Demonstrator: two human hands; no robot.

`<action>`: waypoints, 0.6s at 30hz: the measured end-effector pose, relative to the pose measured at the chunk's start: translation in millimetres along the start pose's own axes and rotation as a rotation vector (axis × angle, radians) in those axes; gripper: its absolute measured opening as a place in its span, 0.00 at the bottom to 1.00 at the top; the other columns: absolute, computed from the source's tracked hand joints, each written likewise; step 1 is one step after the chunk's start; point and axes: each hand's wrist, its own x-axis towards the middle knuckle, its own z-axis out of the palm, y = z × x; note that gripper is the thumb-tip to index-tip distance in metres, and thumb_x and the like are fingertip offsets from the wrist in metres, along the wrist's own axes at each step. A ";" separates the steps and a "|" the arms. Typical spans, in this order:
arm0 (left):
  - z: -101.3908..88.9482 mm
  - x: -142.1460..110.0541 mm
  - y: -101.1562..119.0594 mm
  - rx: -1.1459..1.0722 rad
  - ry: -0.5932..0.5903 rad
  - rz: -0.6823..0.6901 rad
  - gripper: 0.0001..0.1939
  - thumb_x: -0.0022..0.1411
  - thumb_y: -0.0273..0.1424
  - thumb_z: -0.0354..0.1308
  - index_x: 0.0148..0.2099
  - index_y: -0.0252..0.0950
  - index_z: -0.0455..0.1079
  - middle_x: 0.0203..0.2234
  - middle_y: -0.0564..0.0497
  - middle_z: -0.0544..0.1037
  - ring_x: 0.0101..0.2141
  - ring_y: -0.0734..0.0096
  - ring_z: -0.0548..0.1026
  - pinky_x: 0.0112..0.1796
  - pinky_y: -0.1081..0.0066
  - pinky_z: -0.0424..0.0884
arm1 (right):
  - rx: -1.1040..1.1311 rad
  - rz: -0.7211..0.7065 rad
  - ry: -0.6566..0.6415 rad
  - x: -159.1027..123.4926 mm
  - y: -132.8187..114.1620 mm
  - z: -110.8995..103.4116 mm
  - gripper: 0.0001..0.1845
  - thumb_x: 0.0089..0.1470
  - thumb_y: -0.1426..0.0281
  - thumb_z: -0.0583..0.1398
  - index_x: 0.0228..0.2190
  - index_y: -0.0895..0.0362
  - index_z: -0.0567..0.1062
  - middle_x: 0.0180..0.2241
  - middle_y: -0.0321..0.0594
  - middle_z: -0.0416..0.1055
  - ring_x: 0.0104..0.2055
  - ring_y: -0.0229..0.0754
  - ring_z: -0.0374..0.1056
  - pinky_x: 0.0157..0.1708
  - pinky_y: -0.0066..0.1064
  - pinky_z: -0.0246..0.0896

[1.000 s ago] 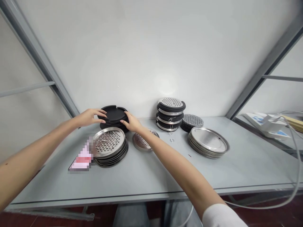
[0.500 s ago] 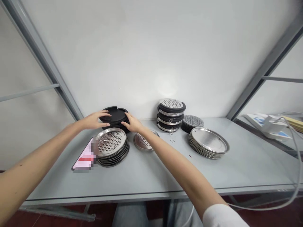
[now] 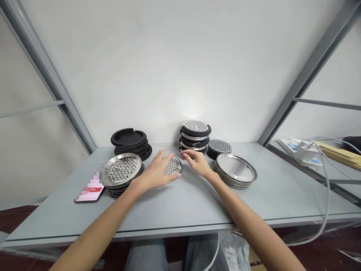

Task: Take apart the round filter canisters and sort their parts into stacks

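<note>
My left hand (image 3: 158, 171), fingers apart, reaches over the left side of a round perforated metal disc (image 3: 173, 165) lying on the table. It covers part of that disc and grips nothing I can see. My right hand (image 3: 199, 162) is at the disc's right edge with fingers bent and the thumb apart, seemingly holding nothing; whether it touches the disc I cannot tell. To the left is a stack of metal discs, its top one a perforated metal disc (image 3: 124, 169). Behind it stands a pile of black notched round trays (image 3: 128, 139).
Black-and-metal assembled discs (image 3: 195, 133) are stacked by the wall. Beside them sit dark perforated discs (image 3: 220, 146) and a stack of shiny metal plates (image 3: 237, 168). A phone (image 3: 91, 190) lies at left. A white cable (image 3: 327, 195) hangs at right.
Both hands have left the black trays and moved right and nearer, to the perforated disc on the table. The trays remain in their pile. The view has shifted slightly.
</note>
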 end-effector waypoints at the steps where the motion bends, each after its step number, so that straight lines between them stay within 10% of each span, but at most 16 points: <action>1: 16.7 7.1 -2.5 0.030 -0.012 -0.075 0.51 0.48 0.60 0.57 0.67 0.37 0.50 0.67 0.36 0.42 0.65 0.39 0.40 0.59 0.47 0.50 | -0.021 0.012 0.030 -7.6 4.2 -0.8 0.14 0.60 0.65 0.54 0.40 0.58 0.75 0.34 0.43 0.78 0.36 0.42 0.74 0.37 0.33 0.68; 6: 53.7 29.5 -23.4 0.146 -0.041 -0.281 0.63 0.39 0.65 0.57 0.69 0.35 0.43 0.67 0.33 0.37 0.64 0.33 0.39 0.59 0.44 0.44 | -0.185 -0.007 -0.002 -18.8 19.2 6.3 0.12 0.58 0.69 0.54 0.39 0.57 0.76 0.35 0.42 0.77 0.35 0.41 0.72 0.34 0.31 0.66; 18: 46.0 17.4 -16.1 0.066 0.129 -0.187 0.50 0.44 0.58 0.60 0.64 0.38 0.55 0.61 0.38 0.58 0.59 0.43 0.58 0.55 0.52 0.59 | -0.242 -0.044 0.096 -18.1 22.2 4.3 0.15 0.59 0.66 0.54 0.45 0.58 0.73 0.45 0.47 0.73 0.47 0.46 0.68 0.50 0.40 0.62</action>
